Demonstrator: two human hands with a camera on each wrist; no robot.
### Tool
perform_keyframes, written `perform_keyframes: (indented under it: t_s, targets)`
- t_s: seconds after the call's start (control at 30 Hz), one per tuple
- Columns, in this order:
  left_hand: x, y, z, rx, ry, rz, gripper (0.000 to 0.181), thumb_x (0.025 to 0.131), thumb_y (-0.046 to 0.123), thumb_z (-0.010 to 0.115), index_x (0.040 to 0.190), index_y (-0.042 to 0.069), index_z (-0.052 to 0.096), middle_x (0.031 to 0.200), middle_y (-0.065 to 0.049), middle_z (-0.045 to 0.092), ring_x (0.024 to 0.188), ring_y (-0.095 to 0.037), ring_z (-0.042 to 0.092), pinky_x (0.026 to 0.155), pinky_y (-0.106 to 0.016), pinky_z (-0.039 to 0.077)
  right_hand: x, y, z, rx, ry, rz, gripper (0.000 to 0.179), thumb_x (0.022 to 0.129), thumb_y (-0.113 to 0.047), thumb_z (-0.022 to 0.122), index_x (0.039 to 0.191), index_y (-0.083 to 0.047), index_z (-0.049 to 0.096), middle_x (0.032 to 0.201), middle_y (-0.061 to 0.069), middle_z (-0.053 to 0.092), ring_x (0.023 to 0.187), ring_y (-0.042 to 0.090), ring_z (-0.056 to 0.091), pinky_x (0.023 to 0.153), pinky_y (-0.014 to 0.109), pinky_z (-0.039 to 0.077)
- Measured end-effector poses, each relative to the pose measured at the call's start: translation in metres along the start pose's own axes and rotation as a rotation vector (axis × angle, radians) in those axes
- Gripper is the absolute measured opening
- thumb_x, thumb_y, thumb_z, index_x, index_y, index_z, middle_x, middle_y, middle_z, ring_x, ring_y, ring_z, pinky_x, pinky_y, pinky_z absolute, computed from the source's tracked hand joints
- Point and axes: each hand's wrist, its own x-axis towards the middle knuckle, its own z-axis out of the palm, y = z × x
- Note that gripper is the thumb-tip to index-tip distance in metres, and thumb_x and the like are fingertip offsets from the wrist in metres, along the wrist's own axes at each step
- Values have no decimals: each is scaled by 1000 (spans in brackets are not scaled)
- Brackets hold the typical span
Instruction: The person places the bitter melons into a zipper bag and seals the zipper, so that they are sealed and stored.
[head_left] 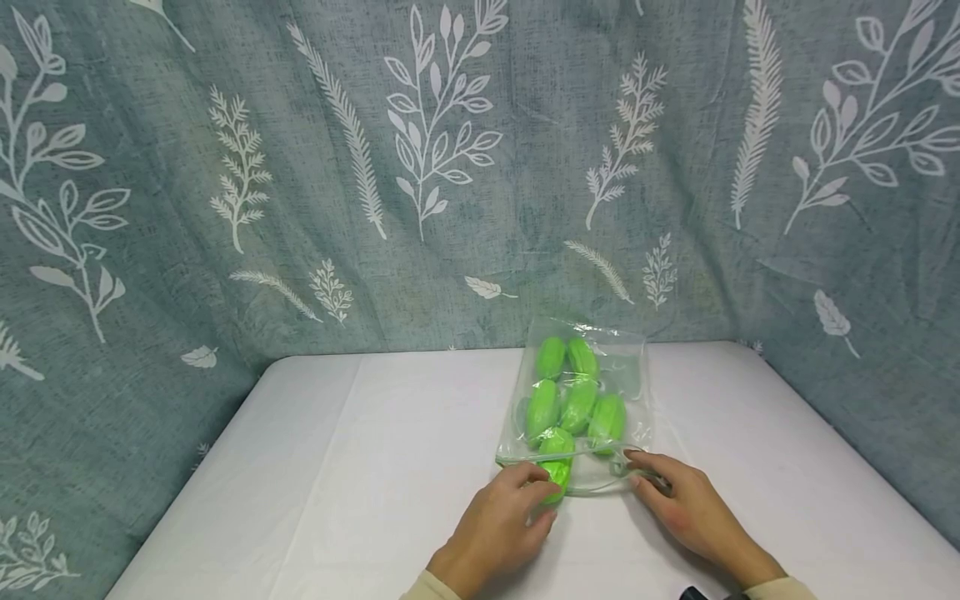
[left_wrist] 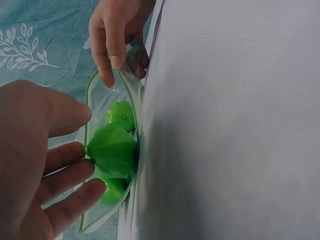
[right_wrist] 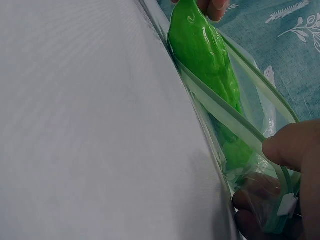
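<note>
A clear zip bag (head_left: 633, 429) with a green-edged mouth lies on the table, its mouth facing me. Several glossy green cucumber-like vegetables (head_left: 579, 404) are inside. One more green cucumber-like vegetable (head_left: 557, 467) lies lengthwise through the mouth, its near end sticking out. At that end, my left hand (head_left: 502, 521) touches it with fairly straight fingers, thumb apart, as the left wrist view (left_wrist: 65, 165) also shows. My right hand (head_left: 686, 508) pinches the right side of the bag's mouth between thumb and fingers, beside a white slider (right_wrist: 287, 204). The mouth gapes in both wrist views.
A white cloth (head_left: 360, 467) covers the table under the bag. Behind and at both sides hangs a grey-green curtain (head_left: 480, 208) with white leaf prints. A small black object (head_left: 693, 593) shows at the bottom edge by the right sleeve.
</note>
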Motion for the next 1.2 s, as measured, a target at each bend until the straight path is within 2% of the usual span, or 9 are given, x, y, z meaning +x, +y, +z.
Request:
perform_keyframes:
  t_s: [0.3, 0.6, 0.77, 0.9, 1.2]
  targets:
    - [1, 0, -2, 73, -5, 57, 21, 86, 24, 75, 106, 18, 77, 118, 0, 65, 110, -14, 61, 87, -26, 53, 2, 0, 0, 3, 1, 2, 28, 98, -25, 66, 123, -11, 71, 129, 2, 67, 122, 30, 59, 96, 52, 47]
    - [-4, 1, 2, 66, -41, 67, 25, 87, 25, 75, 111, 17, 76, 129, -3, 61, 117, -15, 59, 88, -24, 53, 0, 0, -1, 9, -17, 34, 32, 99, -28, 65, 126, -13, 69, 129, 1, 66, 123, 30, 59, 98, 53, 47]
    - [-4, -1, 0, 71, -57, 60, 28, 88, 25, 75, 115, 17, 75, 134, -2, 60, 120, -13, 59, 87, -25, 54, 1, -1, -2, 4, -3, 14, 32, 99, -29, 66, 126, -13, 69, 129, -1, 66, 122, 28, 59, 97, 52, 47]
    - [-5, -3, -1, 64, -105, 38, 32, 90, 26, 73, 121, 16, 73, 139, -2, 57, 122, -13, 59, 88, -25, 54, 1, -2, 0, -22, 2, 13, 31, 99, -30, 65, 125, -14, 70, 128, -2, 67, 122, 27, 60, 96, 46, 49]
    - [-8, -2, -1, 70, -151, 26, 38, 93, 27, 69, 128, 14, 69, 144, -5, 54, 128, -14, 54, 96, -27, 50, 0, 0, 2, -21, -14, 44, 31, 99, -33, 64, 124, -16, 71, 129, -4, 66, 123, 25, 58, 97, 38, 48]
